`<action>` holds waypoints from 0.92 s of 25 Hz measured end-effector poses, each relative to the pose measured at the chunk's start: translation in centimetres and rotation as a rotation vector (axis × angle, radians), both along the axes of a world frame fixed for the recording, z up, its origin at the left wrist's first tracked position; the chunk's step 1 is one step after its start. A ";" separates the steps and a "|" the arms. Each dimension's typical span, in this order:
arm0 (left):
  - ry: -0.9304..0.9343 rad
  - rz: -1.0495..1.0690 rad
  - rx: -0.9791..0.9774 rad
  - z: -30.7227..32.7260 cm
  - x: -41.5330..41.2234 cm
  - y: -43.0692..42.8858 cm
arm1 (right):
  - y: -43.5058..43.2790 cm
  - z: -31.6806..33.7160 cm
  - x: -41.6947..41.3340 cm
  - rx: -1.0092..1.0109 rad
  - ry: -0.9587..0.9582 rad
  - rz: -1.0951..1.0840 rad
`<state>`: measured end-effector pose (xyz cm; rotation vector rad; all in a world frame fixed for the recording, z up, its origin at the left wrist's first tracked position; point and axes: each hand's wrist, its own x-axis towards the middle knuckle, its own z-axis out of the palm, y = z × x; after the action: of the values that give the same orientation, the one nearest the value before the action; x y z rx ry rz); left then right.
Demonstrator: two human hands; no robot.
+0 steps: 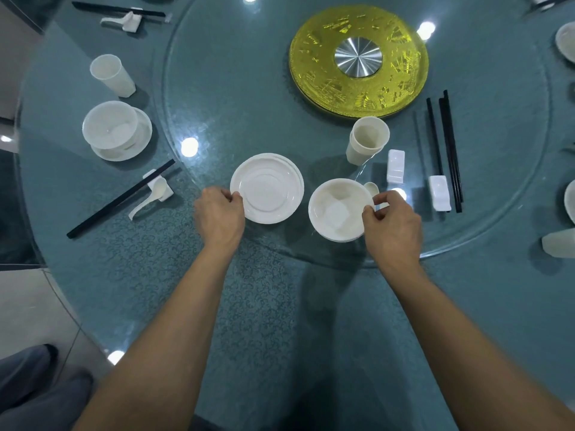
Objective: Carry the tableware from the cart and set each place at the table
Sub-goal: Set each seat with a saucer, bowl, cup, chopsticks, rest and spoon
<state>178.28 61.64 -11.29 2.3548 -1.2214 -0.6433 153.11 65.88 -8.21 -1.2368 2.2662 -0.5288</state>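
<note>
A stack of white plates point(267, 188) lies on the glass turntable point(236, 98) in front of me. My left hand point(219, 213) pinches the stack's left rim. To its right sit stacked white bowls point(337, 209), and my right hand point(390, 227) grips their right rim. A white spoon point(371, 188) peeks out just behind the bowls. Stacked white cups point(367, 140), two white chopstick rests point(395, 165) and black chopsticks point(448, 150) lie further right on the turntable.
A set place is at the left: cup point(112, 74), bowl on plate point(113, 127), chopsticks with spoon on a rest point(149, 194). A gold disc point(357, 59) marks the turntable's centre. More tableware shows at the far left top and right edge. The table point(264, 306) has a teal cloth.
</note>
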 end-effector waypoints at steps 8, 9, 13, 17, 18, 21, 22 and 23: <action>0.016 0.032 -0.033 0.1 0.5 0.5 | 0.3 0.6 0.1 -0.035 -0.039 -0.018; 0.040 0.039 -0.039 0.2 0.5 0.8 | 0.3 0.7 0.1 -0.040 -0.040 -0.017; 0.116 0.098 -0.057 0.3 0.6 2.3 | 0.4 1.3 0.4 -0.056 -0.081 -0.028; 0.205 0.128 -0.076 -0.2 0.9 4.3 | 0.2 2.0 1.3 -0.117 -0.176 -0.055; 0.215 0.135 -0.075 -0.1 0.9 4.7 | 0.2 2.2 1.6 -0.132 -0.200 -0.060; 0.257 0.138 -0.068 1.0 0.7 5.9 | 0.0 2.5 2.9 -0.177 -0.275 -0.035; 0.276 0.134 -0.066 1.3 0.6 6.2 | 0.0 2.6 3.4 -0.180 -0.305 -0.023; 0.293 0.133 -0.068 1.5 0.5 6.5 | 0.1 2.7 3.8 -0.177 -0.331 -0.011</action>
<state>178.73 68.11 -9.75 2.1703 -0.9356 -0.8516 156.96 65.98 -5.53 -1.1235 1.9818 -0.8848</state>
